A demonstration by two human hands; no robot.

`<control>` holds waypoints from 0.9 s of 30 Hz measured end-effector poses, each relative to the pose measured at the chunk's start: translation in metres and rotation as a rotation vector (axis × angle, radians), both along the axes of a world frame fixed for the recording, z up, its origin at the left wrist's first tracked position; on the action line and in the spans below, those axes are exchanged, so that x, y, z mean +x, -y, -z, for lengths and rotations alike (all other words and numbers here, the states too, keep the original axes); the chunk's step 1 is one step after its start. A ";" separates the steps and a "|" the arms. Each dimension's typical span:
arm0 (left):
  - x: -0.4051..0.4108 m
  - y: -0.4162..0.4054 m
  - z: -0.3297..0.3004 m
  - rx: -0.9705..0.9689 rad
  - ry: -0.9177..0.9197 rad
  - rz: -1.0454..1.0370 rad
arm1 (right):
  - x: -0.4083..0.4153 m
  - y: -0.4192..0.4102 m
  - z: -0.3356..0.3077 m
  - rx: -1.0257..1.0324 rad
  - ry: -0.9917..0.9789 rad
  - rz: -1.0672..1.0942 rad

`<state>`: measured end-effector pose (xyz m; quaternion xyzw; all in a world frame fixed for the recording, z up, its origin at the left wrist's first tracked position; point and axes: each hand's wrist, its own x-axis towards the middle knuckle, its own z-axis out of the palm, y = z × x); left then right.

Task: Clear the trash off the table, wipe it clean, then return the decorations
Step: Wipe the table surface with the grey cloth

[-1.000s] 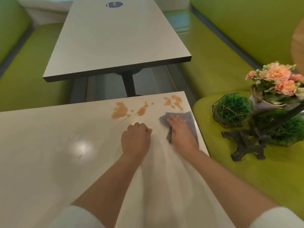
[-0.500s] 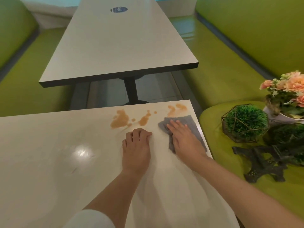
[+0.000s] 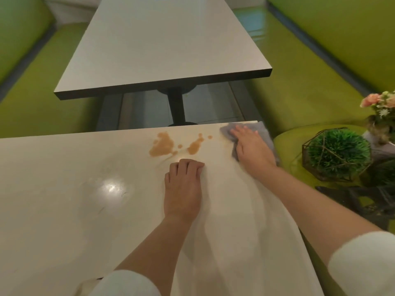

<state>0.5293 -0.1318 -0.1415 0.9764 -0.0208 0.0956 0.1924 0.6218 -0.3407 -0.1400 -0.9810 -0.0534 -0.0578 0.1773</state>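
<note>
My right hand point(image 3: 252, 147) presses flat on a grey cloth point(image 3: 264, 133) at the far right corner of the cream table point(image 3: 64, 199). Orange-brown spill stains point(image 3: 162, 144) lie on the table just left of the cloth. My left hand point(image 3: 183, 184) rests on the table below the stains, its fingers curled under and holding nothing. On the green bench to the right stand a wire-framed green ball point(image 3: 337, 153), a pot of pink flowers point(image 3: 382, 118) and a dark metal tower model point(image 3: 367, 201) lying on its side.
A second cream table point(image 3: 162, 50) stands beyond, across a gap showing the floor and its black pedestal point(image 3: 176, 105). Green benches point(image 3: 299, 82) run along both sides. A light glare sits on the near table's left half.
My right hand has slid the cloth away from me to the table's far right corner, covering the rightmost stains. My left hand has stayed in place. The view has tilted down.
</note>
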 end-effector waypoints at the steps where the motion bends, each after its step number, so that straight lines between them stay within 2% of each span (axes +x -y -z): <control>1: -0.001 0.001 0.000 -0.002 0.005 -0.005 | 0.011 0.002 -0.002 -0.028 -0.034 0.080; 3: -0.001 0.000 0.001 -0.002 0.025 -0.009 | 0.022 -0.010 -0.005 -0.086 -0.079 0.174; 4: -0.002 0.000 0.002 -0.007 0.037 -0.010 | 0.020 -0.021 -0.005 -0.099 -0.092 0.156; 7: -0.002 0.000 0.003 -0.007 0.071 -0.024 | -0.010 -0.039 -0.002 -0.095 -0.120 -0.092; 9: -0.002 0.000 0.005 0.009 0.098 -0.022 | -0.025 -0.023 0.000 -0.098 -0.100 -0.179; 13: -0.001 0.000 0.006 0.011 0.110 -0.025 | 0.004 0.014 -0.004 -0.128 -0.125 0.061; 15: -0.001 0.000 0.005 0.006 0.109 -0.020 | 0.015 0.004 -0.004 -0.124 -0.093 0.139; 16: -0.001 0.000 0.005 0.005 0.111 -0.017 | 0.015 -0.007 -0.004 -0.086 -0.061 0.116; 20: -0.001 0.000 0.006 0.002 0.138 -0.021 | -0.010 -0.029 -0.008 0.223 -0.060 -0.196; 22: -0.001 0.001 0.006 -0.001 0.141 -0.017 | -0.009 -0.014 -0.016 0.283 -0.009 -0.138; 23: 0.000 0.000 0.006 0.001 0.140 -0.015 | 0.000 -0.005 -0.016 0.174 0.074 -0.035; 25: 0.000 0.000 0.007 0.006 0.139 -0.016 | 0.017 0.009 -0.015 -0.091 0.105 0.161; 27: -0.001 -0.001 0.007 0.006 0.135 -0.016 | 0.021 0.001 -0.017 -0.121 0.035 0.225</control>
